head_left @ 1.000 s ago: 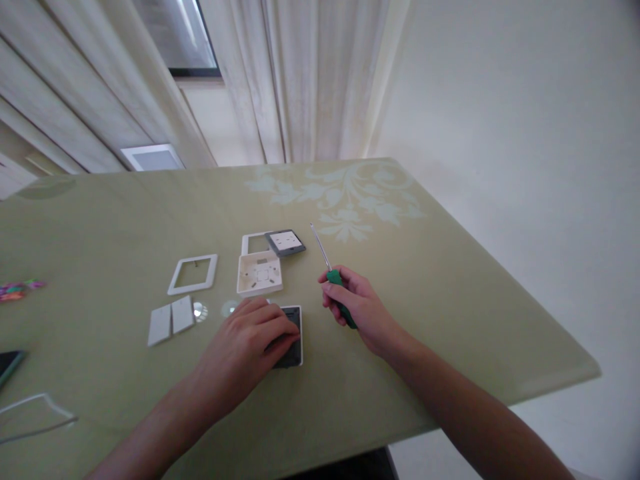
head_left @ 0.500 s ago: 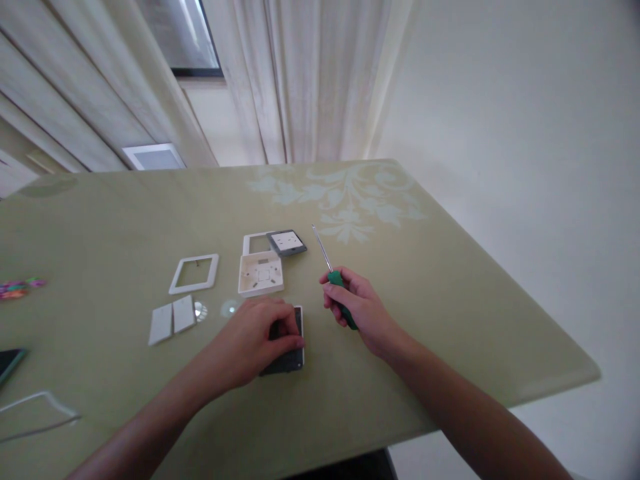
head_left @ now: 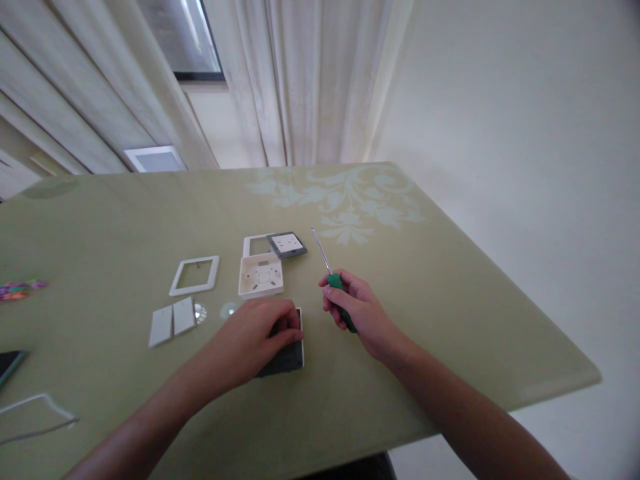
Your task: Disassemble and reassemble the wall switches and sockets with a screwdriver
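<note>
Screwdriver point(head_left: 336, 283) with a green handle sits near the centre of the frame, the right hand point(head_left: 363, 305) closed around it, its metal shaft slanting toward the upper left; the left hand point(head_left: 257, 333) arches, fingers curled, over a dark square module point(head_left: 286, 361) at the lower centre, thumb near the module's white right edge, though whether it grips or merely rests there I cannot tell; just above that hand lies an open white box point(head_left: 261, 292), with a grey-rimmed plate point(head_left: 287, 244) and a white frame behind it; left of centre, another white frame point(head_left: 193, 291) lies above two pale panels point(head_left: 183, 316)
</note>
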Demonstrator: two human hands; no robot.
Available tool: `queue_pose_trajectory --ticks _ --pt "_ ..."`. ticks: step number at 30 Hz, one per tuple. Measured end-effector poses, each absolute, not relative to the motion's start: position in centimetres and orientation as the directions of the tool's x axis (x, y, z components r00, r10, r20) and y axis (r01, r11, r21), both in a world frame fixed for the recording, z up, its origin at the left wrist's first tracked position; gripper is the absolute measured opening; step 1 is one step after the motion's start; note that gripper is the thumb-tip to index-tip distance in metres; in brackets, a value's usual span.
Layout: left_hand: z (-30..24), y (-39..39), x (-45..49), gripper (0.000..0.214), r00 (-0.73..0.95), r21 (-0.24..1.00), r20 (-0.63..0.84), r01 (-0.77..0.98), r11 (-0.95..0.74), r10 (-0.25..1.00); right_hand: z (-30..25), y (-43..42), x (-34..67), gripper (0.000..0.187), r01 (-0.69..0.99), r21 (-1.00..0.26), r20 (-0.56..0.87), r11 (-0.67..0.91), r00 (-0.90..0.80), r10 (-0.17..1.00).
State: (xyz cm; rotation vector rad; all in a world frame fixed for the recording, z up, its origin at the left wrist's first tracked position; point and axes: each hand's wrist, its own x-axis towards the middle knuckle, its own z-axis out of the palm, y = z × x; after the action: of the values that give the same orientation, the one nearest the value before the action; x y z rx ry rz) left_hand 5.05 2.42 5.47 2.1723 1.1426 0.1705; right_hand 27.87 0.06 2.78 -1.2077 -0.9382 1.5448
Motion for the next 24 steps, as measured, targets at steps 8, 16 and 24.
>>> queue_pose_trajectory --ticks 8,16,24 --pt "5.4 3.1 5.2 0.011 0.625 0.581 -0.135 0.678 -0.450 0.769 2.6 0.0 27.9 0.034 -0.213 -0.937 -0.264 -0.278 -0.094 0.960" --pt "5.0 3.7 4.2 0.022 0.625 0.658 -0.122 0.633 -0.408 0.771 2.7 0.0 27.8 0.031 -0.211 -0.938 -0.259 -0.274 -0.097 0.961" --pt "4.3 3.9 3.6 0.032 0.631 0.730 -0.109 0.576 -0.369 0.768 2.5 -0.1 27.8 0.029 -0.212 -0.940 -0.250 -0.267 -0.104 0.963"
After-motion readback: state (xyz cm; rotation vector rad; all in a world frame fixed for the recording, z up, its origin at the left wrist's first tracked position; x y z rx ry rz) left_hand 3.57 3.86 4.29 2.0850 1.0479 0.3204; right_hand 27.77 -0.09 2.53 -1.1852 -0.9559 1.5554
